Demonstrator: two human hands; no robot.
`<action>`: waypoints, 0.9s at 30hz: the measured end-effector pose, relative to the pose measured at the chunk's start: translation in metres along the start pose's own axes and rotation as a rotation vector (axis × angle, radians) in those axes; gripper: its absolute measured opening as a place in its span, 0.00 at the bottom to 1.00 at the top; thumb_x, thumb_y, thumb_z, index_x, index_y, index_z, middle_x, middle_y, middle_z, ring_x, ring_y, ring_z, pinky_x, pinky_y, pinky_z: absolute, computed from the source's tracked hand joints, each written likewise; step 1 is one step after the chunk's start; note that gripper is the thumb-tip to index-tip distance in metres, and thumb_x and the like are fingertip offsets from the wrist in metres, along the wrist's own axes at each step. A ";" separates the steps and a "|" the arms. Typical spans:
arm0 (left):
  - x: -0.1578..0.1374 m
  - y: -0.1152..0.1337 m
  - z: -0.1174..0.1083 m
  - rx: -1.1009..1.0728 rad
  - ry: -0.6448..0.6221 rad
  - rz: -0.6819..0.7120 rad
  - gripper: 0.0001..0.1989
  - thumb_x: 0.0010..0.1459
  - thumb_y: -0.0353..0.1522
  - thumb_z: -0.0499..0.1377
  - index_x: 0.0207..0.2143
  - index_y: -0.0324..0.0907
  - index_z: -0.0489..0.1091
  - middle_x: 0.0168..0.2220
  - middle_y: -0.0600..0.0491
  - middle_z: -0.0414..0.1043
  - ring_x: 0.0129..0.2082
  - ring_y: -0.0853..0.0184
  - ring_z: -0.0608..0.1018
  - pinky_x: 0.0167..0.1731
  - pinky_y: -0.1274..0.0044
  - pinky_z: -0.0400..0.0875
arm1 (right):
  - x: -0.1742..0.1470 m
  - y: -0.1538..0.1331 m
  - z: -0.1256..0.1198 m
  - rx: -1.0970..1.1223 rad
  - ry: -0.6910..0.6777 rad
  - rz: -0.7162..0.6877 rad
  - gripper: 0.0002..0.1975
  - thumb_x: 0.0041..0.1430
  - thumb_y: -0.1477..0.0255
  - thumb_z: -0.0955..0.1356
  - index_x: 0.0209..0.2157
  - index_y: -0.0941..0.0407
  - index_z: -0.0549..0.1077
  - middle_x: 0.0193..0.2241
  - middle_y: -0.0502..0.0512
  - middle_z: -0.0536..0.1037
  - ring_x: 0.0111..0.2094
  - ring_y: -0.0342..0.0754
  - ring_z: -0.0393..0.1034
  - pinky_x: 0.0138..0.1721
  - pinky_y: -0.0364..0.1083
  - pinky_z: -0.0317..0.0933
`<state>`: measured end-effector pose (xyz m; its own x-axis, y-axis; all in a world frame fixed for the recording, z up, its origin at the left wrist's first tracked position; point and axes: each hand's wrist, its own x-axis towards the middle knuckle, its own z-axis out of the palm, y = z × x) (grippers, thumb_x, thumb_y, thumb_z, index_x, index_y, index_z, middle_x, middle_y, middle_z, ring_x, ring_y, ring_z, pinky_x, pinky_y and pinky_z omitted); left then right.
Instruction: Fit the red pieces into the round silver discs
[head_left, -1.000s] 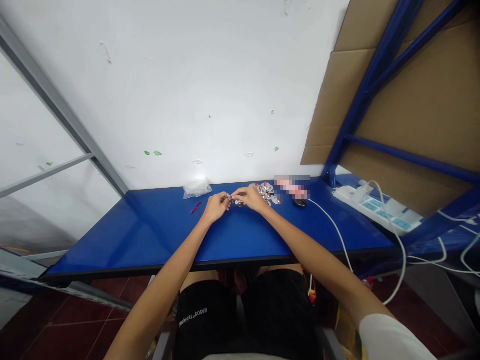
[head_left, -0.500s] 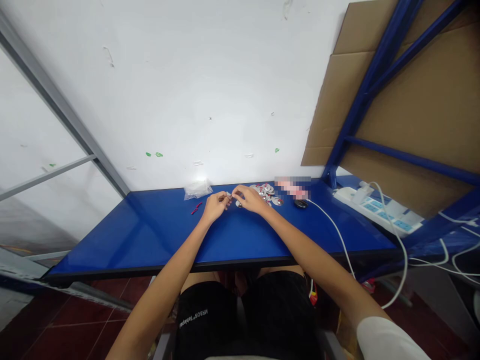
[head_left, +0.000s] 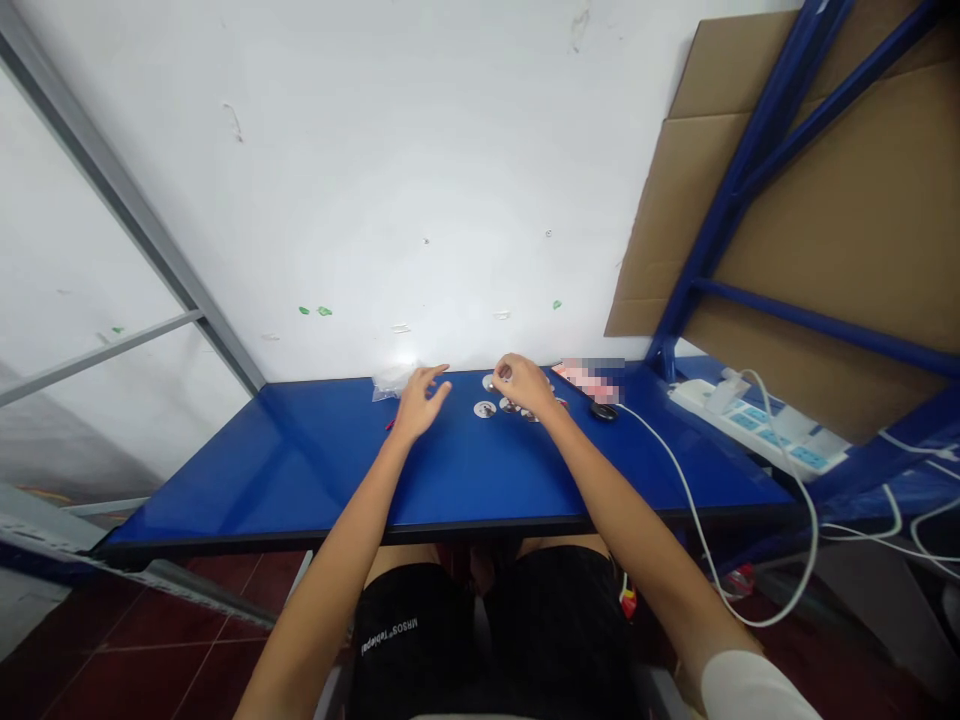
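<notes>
The right hand point(head_left: 525, 385) pinches a small round silver disc point(head_left: 491, 382) just beyond the lone round silver disc point(head_left: 484, 409) on the blue tabletop point(head_left: 465, 470), while the left hand point(head_left: 417, 402), fingers spread and empty, hovers just left of it.

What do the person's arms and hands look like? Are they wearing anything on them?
Both arms are bare and slim from the wrists up past the elbows. The left hand and the right hand wear no gloves, rings or watch that can be seen. A white sleeve shows at the top of the right arm. No sleeve shows on the left arm.
</notes>
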<state>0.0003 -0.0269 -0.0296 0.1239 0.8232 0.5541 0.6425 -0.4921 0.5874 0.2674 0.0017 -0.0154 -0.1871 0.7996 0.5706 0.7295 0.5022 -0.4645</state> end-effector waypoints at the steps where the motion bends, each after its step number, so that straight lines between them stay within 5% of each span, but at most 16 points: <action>1: 0.002 -0.008 -0.010 0.076 0.029 -0.023 0.18 0.69 0.39 0.59 0.56 0.46 0.80 0.53 0.46 0.80 0.50 0.58 0.79 0.52 0.68 0.75 | 0.001 0.005 -0.005 -0.052 0.023 0.040 0.03 0.62 0.72 0.70 0.36 0.54 0.78 0.37 0.56 0.82 0.39 0.52 0.75 0.42 0.47 0.65; 6: 0.002 -0.048 -0.056 0.354 -0.115 -0.312 0.10 0.61 0.37 0.63 0.40 0.44 0.83 0.43 0.44 0.85 0.45 0.51 0.83 0.47 0.67 0.74 | 0.003 0.037 -0.023 -0.311 0.048 0.196 0.05 0.62 0.73 0.70 0.36 0.57 0.81 0.38 0.64 0.82 0.41 0.57 0.74 0.43 0.51 0.65; 10: -0.004 -0.059 -0.063 0.433 -0.205 -0.427 0.06 0.55 0.36 0.67 0.35 0.46 0.82 0.39 0.45 0.85 0.41 0.53 0.84 0.41 0.70 0.73 | 0.001 0.050 -0.027 -0.395 -0.020 0.163 0.06 0.62 0.76 0.70 0.36 0.59 0.82 0.39 0.68 0.82 0.46 0.62 0.73 0.47 0.53 0.65; 14: -0.007 -0.057 -0.057 0.476 -0.223 -0.414 0.05 0.56 0.31 0.64 0.33 0.47 0.81 0.38 0.46 0.85 0.39 0.55 0.83 0.39 0.71 0.72 | 0.000 0.041 -0.018 -0.238 -0.037 -0.044 0.06 0.64 0.73 0.72 0.42 0.57 0.82 0.42 0.63 0.81 0.49 0.59 0.72 0.51 0.52 0.65; 19: -0.005 -0.053 -0.050 0.310 -0.073 -0.317 0.05 0.63 0.35 0.60 0.38 0.47 0.76 0.36 0.48 0.84 0.37 0.59 0.83 0.41 0.72 0.73 | -0.003 0.031 0.002 0.011 -0.436 -0.214 0.15 0.58 0.62 0.79 0.46 0.51 0.85 0.42 0.54 0.82 0.41 0.51 0.76 0.43 0.45 0.65; 27: -0.002 -0.036 -0.016 -0.042 -0.053 -0.084 0.05 0.63 0.36 0.63 0.36 0.45 0.75 0.38 0.51 0.84 0.39 0.61 0.84 0.46 0.70 0.77 | -0.004 0.004 0.004 -0.238 -0.528 -0.315 0.13 0.62 0.63 0.75 0.45 0.53 0.87 0.44 0.57 0.86 0.44 0.54 0.80 0.41 0.45 0.64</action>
<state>-0.0350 -0.0154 -0.0425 0.1114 0.8752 0.4708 0.6200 -0.4315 0.6553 0.2687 0.0013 -0.0220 -0.6687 0.7110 0.2178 0.7014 0.7003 -0.1326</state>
